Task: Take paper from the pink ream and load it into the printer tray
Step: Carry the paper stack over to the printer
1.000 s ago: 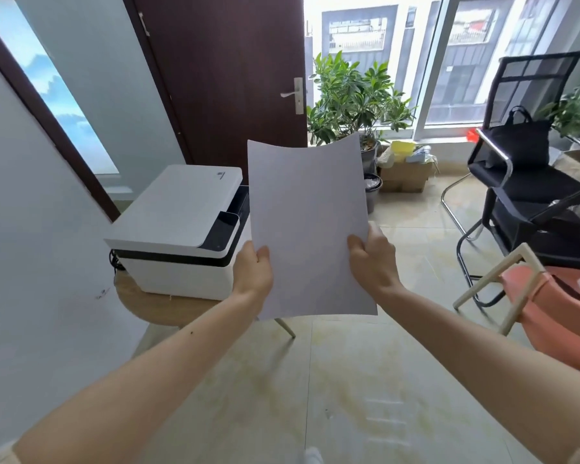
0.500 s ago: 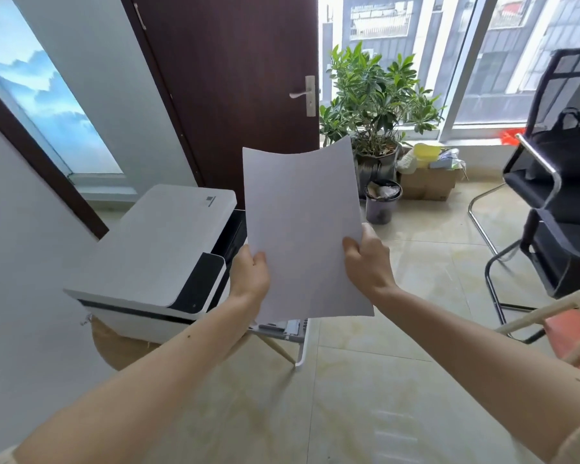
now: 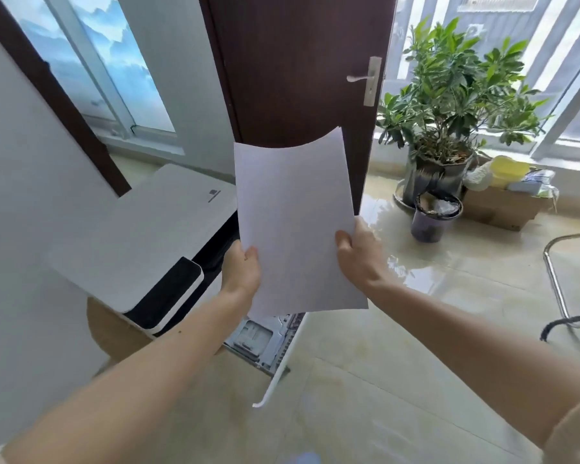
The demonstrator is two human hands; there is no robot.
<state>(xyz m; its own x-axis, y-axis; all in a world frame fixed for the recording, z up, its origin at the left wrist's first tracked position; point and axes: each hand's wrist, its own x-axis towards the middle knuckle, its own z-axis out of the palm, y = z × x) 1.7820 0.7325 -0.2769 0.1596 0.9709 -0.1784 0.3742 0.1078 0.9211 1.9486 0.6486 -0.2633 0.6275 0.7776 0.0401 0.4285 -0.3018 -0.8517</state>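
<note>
A thin stack of white paper [image 3: 295, 222] stands upright in front of me, its top edge curling back. My left hand [image 3: 241, 271] grips its lower left edge and my right hand [image 3: 359, 254] grips its right edge. To the left sits the white printer [image 3: 141, 236] with a black front, on a round wooden stool [image 3: 114, 333]. Its paper tray [image 3: 265, 343] is pulled out below the paper, partly hidden by the sheets and my left forearm. The pink ream is out of view.
A dark wooden door [image 3: 298, 68] stands right behind the paper. A potted plant [image 3: 449, 105], a small dark bin [image 3: 434, 217] and a cardboard box [image 3: 506, 205] sit at the right by the window. A chair's metal leg [image 3: 556, 289] shows at the far right. White wall on the left.
I have come closer to the printer and look further down at it. The pulled-out tray now shows under the paper. Both hands keep the same hold on the sheets.
</note>
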